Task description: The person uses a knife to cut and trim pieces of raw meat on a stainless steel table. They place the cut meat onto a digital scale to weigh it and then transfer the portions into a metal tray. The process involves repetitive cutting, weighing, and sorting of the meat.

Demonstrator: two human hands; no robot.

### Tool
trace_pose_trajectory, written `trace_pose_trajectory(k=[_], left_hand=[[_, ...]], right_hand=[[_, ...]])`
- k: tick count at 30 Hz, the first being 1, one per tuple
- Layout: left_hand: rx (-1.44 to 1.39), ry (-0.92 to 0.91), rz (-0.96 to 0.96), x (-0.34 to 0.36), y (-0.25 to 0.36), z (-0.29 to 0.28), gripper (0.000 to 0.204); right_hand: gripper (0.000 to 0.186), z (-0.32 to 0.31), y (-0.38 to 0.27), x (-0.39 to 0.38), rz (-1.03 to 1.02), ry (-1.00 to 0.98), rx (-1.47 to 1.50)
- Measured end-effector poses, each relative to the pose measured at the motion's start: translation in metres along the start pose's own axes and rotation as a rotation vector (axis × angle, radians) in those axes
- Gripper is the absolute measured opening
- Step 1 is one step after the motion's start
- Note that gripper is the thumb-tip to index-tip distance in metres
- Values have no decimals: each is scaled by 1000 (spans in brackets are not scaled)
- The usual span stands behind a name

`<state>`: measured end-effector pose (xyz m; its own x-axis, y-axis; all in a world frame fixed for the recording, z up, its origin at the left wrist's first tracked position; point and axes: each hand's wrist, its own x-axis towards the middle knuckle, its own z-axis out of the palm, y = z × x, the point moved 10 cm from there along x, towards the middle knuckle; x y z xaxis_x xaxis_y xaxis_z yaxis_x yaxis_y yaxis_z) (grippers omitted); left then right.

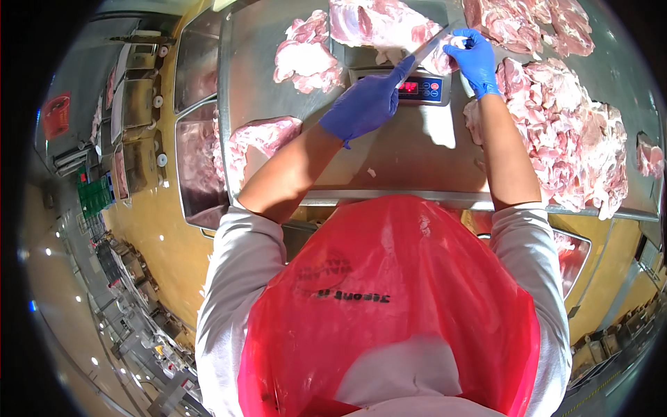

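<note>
My left hand (365, 103), in a blue glove, is closed round the handle of a knife (429, 47). The blade points up and to the right, against a piece of raw meat (440, 61). Thumb and fingers of my right hand (478, 64), also blue-gloved, pinch the right end of that piece. Beneath the meat and the hands is a scale (436, 91) with a lit red display; its platform carries a larger cut of pale pink meat (379, 22) just beyond my left hand. The knife's handle is hidden in my grip.
On the steel table (340, 170), a big heap of raw meat (563, 132) lies right, more meat (528, 24) far right, a piece (306, 55) left of the scale, and another (267, 135) by my left forearm. Metal bins (198, 163) stand along the left edge.
</note>
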<state>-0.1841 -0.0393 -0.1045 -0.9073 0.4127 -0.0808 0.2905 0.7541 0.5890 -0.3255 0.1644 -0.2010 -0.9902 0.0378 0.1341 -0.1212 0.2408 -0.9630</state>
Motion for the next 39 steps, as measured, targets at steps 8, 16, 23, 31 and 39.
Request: trace_pose_trajectory(k=[8,16,23,31,39], left_hand=[[85,-184,-82,35,-7,19,64],[19,119,295,66,-4,14,57],[-24,-343,-207,35,-25,20,53],[-232,92,286,63,-39,19,69],[-630,159,-334,-44,-70,-76,55]], right_hand=[[26,6,-40,-12,-88,80,-241],[14,13,-67,4,-190,36,-206],[9,11,-127,25,-282,5,-41],[19,25,-261,-31,-594,-128,233],[29,-238,-110,-40,-15,99,-154]])
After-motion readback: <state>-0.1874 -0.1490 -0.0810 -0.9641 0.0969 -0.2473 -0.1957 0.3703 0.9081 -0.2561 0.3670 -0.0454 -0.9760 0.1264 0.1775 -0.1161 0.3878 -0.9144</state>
